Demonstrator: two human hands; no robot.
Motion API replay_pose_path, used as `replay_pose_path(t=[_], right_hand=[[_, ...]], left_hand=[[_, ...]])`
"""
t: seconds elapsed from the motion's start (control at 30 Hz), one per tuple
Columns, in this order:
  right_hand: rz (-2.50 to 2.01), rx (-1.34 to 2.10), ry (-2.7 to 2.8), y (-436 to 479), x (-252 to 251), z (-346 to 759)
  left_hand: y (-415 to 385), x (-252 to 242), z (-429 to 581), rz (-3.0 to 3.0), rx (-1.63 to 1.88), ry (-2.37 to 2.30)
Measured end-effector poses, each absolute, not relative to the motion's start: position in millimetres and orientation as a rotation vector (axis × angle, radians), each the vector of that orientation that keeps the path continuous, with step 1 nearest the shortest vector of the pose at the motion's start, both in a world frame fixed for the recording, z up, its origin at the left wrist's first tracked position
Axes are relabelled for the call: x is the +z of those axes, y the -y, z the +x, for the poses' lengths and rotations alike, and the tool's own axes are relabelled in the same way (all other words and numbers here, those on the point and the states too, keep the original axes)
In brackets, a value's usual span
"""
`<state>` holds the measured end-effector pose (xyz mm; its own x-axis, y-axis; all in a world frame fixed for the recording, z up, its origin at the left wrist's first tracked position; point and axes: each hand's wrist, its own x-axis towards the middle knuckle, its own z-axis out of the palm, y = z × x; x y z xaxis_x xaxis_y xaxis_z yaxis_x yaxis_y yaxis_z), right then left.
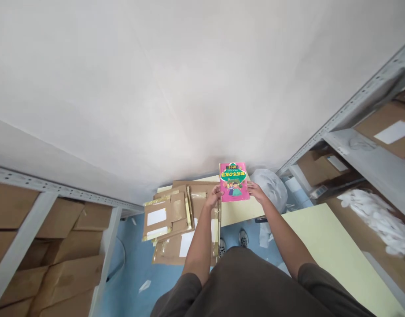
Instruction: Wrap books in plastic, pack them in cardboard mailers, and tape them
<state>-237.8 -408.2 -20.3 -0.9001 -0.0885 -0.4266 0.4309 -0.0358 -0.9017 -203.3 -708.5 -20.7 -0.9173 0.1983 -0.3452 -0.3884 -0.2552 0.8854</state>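
Observation:
A pink picture book [234, 182] with a green patch and yellow lettering on its cover is held up in front of me. My left hand [215, 195] grips its lower left edge, and my right hand [256, 191] grips the lower right edge. Both hands have their fingers closed on the book, partly hidden behind it. Below the book lies a pale yellow board [237, 211]. To its left, flattened cardboard pieces [179, 204] with tape and white labels are stacked, close to my left forearm.
A white plastic bag [270, 187] bulges right of my right hand. Metal shelves with cardboard boxes [70, 251] stand at left; more shelves [361, 145] stand at right, with white foam-like material [381, 218]. Another yellow board [337, 251] lies at lower right. A white wall [196, 88] rises ahead.

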Motion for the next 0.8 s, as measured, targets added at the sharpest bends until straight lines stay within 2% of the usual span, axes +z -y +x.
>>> replay_pose_path(t=[0.17,0.4,0.6,0.8], right_hand=[[0.257,-2.190,-1.846,381,40,-195],[0.200,-2.283,-1.774,304,93,-132],[0.165,-2.481,-1.725,200,122,-36],[0.352,-2.614,-1.800,86,122,91]], left_hand=[[700,17,-202,-0.006,2.183,-1.540],[647,64,-208,0.273,2.002,-1.416],[527,94,-188,0.470,1.861,-1.300],[380,102,-121,0.562,1.715,-1.193]])
